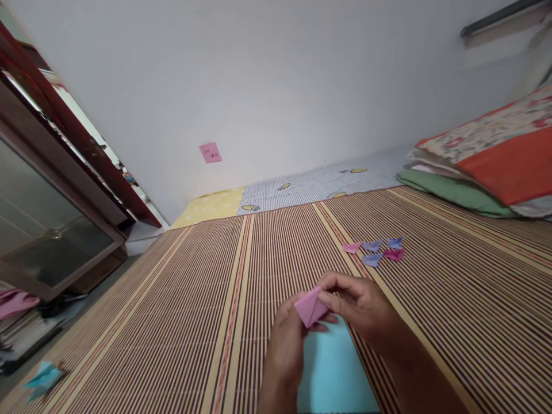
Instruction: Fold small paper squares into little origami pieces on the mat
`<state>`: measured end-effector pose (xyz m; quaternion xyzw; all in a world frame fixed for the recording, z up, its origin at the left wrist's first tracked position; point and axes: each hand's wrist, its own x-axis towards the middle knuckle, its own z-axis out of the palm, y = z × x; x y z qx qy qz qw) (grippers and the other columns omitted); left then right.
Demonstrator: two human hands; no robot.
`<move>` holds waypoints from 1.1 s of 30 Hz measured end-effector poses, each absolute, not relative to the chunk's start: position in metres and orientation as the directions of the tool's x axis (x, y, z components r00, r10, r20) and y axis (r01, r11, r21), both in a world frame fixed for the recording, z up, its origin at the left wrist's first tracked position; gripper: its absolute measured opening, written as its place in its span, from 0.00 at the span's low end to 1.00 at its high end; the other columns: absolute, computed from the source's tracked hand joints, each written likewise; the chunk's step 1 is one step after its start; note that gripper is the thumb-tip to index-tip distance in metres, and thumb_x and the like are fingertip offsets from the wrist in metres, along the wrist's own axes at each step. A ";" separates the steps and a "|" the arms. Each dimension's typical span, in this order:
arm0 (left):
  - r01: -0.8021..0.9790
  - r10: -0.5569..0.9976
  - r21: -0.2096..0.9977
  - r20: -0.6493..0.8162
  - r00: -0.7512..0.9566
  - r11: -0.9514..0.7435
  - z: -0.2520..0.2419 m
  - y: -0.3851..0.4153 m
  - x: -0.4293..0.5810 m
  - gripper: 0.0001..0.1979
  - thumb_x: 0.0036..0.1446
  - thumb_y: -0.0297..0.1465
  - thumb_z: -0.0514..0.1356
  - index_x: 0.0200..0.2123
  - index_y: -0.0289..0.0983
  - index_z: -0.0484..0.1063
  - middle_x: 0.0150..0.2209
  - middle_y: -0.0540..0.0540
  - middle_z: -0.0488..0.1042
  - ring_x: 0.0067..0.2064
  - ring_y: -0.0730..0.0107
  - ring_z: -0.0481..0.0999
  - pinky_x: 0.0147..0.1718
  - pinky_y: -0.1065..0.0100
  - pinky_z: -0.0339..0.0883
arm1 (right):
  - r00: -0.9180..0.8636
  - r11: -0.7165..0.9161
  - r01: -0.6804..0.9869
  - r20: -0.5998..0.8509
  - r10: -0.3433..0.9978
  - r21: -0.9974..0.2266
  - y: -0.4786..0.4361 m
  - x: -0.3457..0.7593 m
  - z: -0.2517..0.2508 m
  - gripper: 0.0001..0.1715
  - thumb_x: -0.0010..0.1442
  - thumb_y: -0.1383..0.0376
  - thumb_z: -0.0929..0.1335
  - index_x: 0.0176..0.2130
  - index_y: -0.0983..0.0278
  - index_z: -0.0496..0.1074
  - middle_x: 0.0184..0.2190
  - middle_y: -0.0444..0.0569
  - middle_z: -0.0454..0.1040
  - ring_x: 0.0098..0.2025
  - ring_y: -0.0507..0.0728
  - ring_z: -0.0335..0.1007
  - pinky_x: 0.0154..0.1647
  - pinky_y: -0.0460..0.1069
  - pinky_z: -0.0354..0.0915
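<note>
A small folded piece of pink paper (310,309) with crease lines is held up between both hands. My left hand (287,336) grips its left side, with fingertips showing beneath it. On the upper right edge, my right hand (360,302) pinches the paper between thumb and fingers. Under the hands lies a light blue sheet (336,374), partly covered by them. Beyond the right hand sit several small folded paper pieces: a pink one (352,248), a magenta one (394,253) and some bluish-purple ones, among them a purple piece (372,260).
A striped woven mat (194,310) covers the surface. Folded bedding (487,155) is stacked at the right. A crumpled blue paper shape (44,379) lies at the lower left. On the white wall is a pink note (210,152). A glass-paned cabinet (56,230) stands left.
</note>
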<state>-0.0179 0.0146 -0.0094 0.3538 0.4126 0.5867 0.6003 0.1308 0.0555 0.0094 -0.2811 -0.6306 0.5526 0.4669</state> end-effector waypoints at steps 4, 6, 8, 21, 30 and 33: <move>-0.384 0.983 0.922 -0.029 -0.182 -0.044 0.000 0.014 -0.034 0.25 0.63 0.49 0.60 0.41 0.31 0.83 0.35 0.38 0.82 0.35 0.62 0.78 0.38 0.64 0.69 | -0.371 0.217 -0.088 0.234 0.898 -0.972 0.058 0.128 0.007 0.12 0.65 0.57 0.71 0.35 0.63 0.77 0.29 0.46 0.75 0.33 0.55 0.72 0.33 0.48 0.68; -0.364 0.995 0.930 0.016 -0.100 -0.051 0.003 0.012 -0.038 0.26 0.62 0.50 0.61 0.40 0.30 0.83 0.34 0.38 0.82 0.35 0.61 0.78 0.36 0.65 0.68 | -0.367 0.215 -0.078 0.229 0.902 -0.973 0.059 0.126 0.005 0.12 0.64 0.57 0.71 0.36 0.64 0.77 0.30 0.47 0.77 0.33 0.55 0.74 0.34 0.48 0.69; -0.333 0.999 0.942 0.035 -0.015 -0.037 0.002 0.012 -0.039 0.22 0.62 0.46 0.64 0.39 0.31 0.84 0.32 0.40 0.81 0.34 0.64 0.76 0.34 0.68 0.65 | -0.349 0.215 -0.069 0.225 0.910 -0.974 0.060 0.123 0.002 0.12 0.64 0.57 0.72 0.38 0.64 0.78 0.30 0.47 0.78 0.33 0.55 0.75 0.33 0.48 0.69; -0.105 0.987 0.986 0.114 -0.109 -0.126 0.003 0.013 -0.041 0.16 0.64 0.40 0.63 0.32 0.34 0.83 0.25 0.49 0.73 0.30 0.70 0.67 0.32 0.70 0.62 | -0.333 0.236 -0.048 0.238 0.912 -0.971 0.058 0.113 0.009 0.10 0.64 0.59 0.72 0.36 0.63 0.78 0.28 0.45 0.76 0.30 0.54 0.72 0.30 0.47 0.67; -0.075 0.991 0.988 0.130 -0.035 -0.133 0.004 0.010 -0.041 0.17 0.66 0.41 0.62 0.32 0.34 0.82 0.27 0.46 0.76 0.30 0.68 0.71 0.32 0.69 0.63 | -0.343 0.291 0.036 0.262 0.902 -0.956 0.058 0.110 0.011 0.12 0.65 0.60 0.70 0.31 0.63 0.75 0.24 0.42 0.71 0.26 0.53 0.66 0.27 0.47 0.61; -0.100 0.989 0.985 0.140 -0.044 -0.143 0.006 0.010 -0.038 0.18 0.66 0.41 0.62 0.31 0.34 0.81 0.26 0.47 0.76 0.30 0.68 0.71 0.33 0.69 0.64 | -0.310 0.314 0.024 0.292 0.905 -0.949 0.058 0.104 0.012 0.12 0.64 0.61 0.70 0.30 0.63 0.75 0.25 0.42 0.69 0.27 0.52 0.65 0.27 0.47 0.62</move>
